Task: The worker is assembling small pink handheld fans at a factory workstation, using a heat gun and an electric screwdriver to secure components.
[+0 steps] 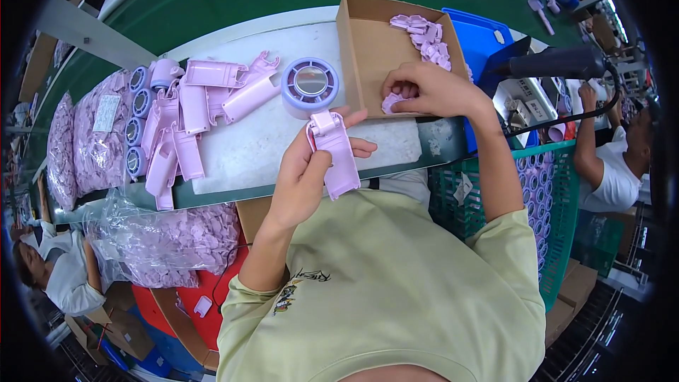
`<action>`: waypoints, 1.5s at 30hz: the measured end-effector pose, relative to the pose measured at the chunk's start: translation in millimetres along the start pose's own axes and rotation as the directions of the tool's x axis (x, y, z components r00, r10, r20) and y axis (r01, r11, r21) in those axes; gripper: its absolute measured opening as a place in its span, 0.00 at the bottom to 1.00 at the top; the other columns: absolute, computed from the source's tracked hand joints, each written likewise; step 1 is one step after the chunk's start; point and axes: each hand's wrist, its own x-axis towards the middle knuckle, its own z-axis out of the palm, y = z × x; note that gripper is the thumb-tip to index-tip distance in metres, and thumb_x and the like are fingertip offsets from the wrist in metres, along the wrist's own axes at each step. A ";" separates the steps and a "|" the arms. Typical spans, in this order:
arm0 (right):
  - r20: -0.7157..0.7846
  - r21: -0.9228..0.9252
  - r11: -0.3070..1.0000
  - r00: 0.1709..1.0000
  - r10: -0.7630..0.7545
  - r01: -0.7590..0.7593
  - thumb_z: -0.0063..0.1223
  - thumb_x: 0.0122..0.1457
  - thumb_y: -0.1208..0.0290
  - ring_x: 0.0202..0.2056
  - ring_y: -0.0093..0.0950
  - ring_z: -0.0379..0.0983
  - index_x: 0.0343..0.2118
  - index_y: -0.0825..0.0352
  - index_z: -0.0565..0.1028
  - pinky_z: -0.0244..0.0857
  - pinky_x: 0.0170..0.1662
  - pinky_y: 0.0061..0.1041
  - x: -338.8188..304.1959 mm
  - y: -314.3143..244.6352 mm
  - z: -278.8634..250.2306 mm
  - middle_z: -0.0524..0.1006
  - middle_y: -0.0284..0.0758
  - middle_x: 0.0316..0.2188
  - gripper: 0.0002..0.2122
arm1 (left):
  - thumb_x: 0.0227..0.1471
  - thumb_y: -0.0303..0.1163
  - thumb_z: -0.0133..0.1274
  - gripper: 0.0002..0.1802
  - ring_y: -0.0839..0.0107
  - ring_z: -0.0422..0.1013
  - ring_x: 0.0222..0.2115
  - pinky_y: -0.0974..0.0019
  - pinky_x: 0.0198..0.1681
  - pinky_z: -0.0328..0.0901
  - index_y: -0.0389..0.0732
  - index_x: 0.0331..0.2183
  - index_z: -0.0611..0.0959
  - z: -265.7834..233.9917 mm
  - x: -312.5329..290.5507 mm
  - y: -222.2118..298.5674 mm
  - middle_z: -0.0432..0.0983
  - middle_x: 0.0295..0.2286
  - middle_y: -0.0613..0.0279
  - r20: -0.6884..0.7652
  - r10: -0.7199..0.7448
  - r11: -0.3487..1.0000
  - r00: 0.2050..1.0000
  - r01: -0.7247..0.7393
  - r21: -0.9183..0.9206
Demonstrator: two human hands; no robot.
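Note:
My left hand (300, 180) is closed around a pink plastic handle shell (340, 163), thumb across it, other fingers stretched out behind. Just beyond that shell, a round lilac fan head (310, 104) with a ringed opening stands on the white work surface. Inside the near side of an open cardboard box (368, 46), my right hand (433, 90) pinches a small pink plastic piece (391, 104). More small pink pieces (428, 41) lie heaped along the box's right side. To the left, several loose handle shells (194, 104) are piled up.
Several round fan heads (134, 132) line the left, beside bulging plastic bags of pink parts (99, 145). A blue bin (481, 32) and black-handled tool (552, 64) stand right. Below them is a green basket (562, 219) of round parts. People (612, 163) work on both sides.

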 end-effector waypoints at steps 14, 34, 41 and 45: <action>-0.801 0.146 0.970 0.598 0.002 0.193 0.63 0.47 0.79 0.36 0.29 0.74 0.37 0.67 0.78 0.67 0.39 0.23 -14.3 -109.2 62.0 0.75 0.38 0.39 0.12 | 0.54 0.18 0.33 0.27 0.65 0.71 0.45 0.65 0.50 0.65 0.33 0.56 0.58 30.7 12.2 8.6 0.65 0.51 0.49 -0.078 0.053 0.982 0.996 -0.038 0.184; -0.718 0.667 0.519 0.646 0.258 0.535 0.48 0.63 0.63 0.46 0.29 0.68 0.52 0.69 0.64 0.64 0.47 0.26 -35.6 -76.6 137.1 0.67 0.36 0.46 0.19 | 0.60 0.36 0.43 0.22 0.76 0.65 0.39 0.71 0.43 0.62 0.33 0.52 0.65 54.7 -15.6 7.3 0.70 0.40 0.62 -0.084 0.286 0.943 0.955 -0.264 0.204; -0.504 0.848 0.298 0.842 0.194 0.439 0.46 0.62 0.56 0.31 0.21 0.68 0.44 0.71 0.66 0.62 0.28 0.18 -56.3 -52.5 142.7 0.70 0.35 0.35 0.20 | 0.61 0.34 0.41 0.17 0.77 0.74 0.25 0.74 0.27 0.70 0.32 0.46 0.68 44.0 -13.1 11.4 0.73 0.35 0.55 0.142 -0.011 0.941 0.990 -0.038 0.337; -0.522 0.829 0.334 0.835 0.172 0.449 0.46 0.63 0.57 0.23 0.19 0.67 0.41 0.72 0.67 0.58 0.20 0.15 -57.2 -49.1 139.0 0.71 0.35 0.29 0.19 | 0.60 0.34 0.42 0.14 0.73 0.74 0.16 0.72 0.17 0.69 0.32 0.42 0.70 51.7 -7.5 -2.7 0.73 0.32 0.54 0.187 0.473 0.702 0.861 -0.497 0.510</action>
